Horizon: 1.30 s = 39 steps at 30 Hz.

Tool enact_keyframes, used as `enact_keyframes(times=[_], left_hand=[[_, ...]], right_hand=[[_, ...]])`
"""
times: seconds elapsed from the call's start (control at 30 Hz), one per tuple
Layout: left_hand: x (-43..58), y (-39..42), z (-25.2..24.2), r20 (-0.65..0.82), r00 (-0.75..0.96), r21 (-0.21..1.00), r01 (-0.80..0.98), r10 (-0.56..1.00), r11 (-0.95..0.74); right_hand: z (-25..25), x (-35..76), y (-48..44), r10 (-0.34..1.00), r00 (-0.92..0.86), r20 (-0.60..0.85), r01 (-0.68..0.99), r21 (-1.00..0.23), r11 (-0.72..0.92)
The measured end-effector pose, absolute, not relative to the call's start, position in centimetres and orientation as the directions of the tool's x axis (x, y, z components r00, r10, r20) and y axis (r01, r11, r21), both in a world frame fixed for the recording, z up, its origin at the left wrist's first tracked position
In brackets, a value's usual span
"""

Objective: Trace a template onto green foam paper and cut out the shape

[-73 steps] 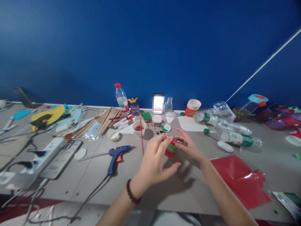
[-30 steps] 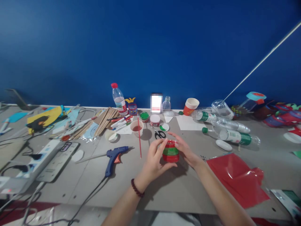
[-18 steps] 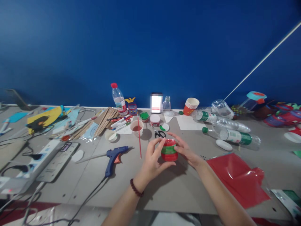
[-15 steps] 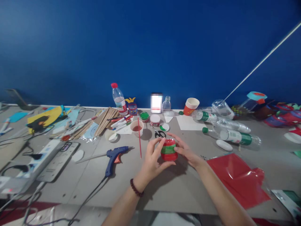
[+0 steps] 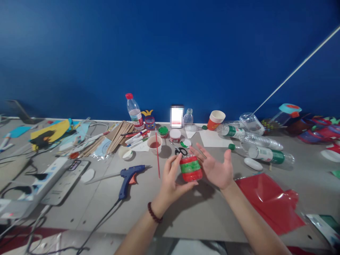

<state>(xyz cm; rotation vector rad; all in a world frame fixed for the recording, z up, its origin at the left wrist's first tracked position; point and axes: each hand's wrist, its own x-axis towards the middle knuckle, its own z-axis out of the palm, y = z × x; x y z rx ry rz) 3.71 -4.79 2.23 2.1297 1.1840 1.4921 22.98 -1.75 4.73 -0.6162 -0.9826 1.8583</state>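
Right hand (image 5: 216, 170) now palm-up

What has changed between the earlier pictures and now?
The right hand has turned its palm toward the camera, thumb swung out to the right; whether it still touches the red-and-green container is unclear. The left hand still holds the container. The glue gun and red-capped bottle stayed in place.

The bare left forearm (image 5: 142, 226) slants in from below, ending in a bare left hand (image 5: 170, 182) curved in a C-shaped hold, fingers bent above, thumb stretched out below. The bare right forearm (image 5: 248, 212) rises from the lower right to a bare right hand (image 5: 217, 171), spread with palm showing, fingers reaching inward, thumb standing apart
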Motion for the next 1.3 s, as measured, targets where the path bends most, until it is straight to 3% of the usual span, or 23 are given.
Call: enact_keyframes(times=[0.4, 0.83, 1.3], left_hand=[[4.4, -4.9, 2.1, 0.623, 0.118, 0.653, 0.464, 0.773, -0.598], [4.6, -4.8, 1.9, 0.659, 0.155, 0.610, 0.461, 0.736, -0.644], [4.6, -5.0, 1.8, 0.672, 0.100, 0.617, 0.472, 0.734, -0.630]], right_hand=[[3.6, 21.9, -2.2, 0.924, -0.378, 0.061, -0.326, -0.943, -0.071], [3.2, 21.4, -2.4, 0.940, -0.340, -0.040, -0.291, -0.946, -0.146], [3.6, 21.6, -2.4, 0.907, -0.406, -0.110, -0.395, -0.874, -0.283]])
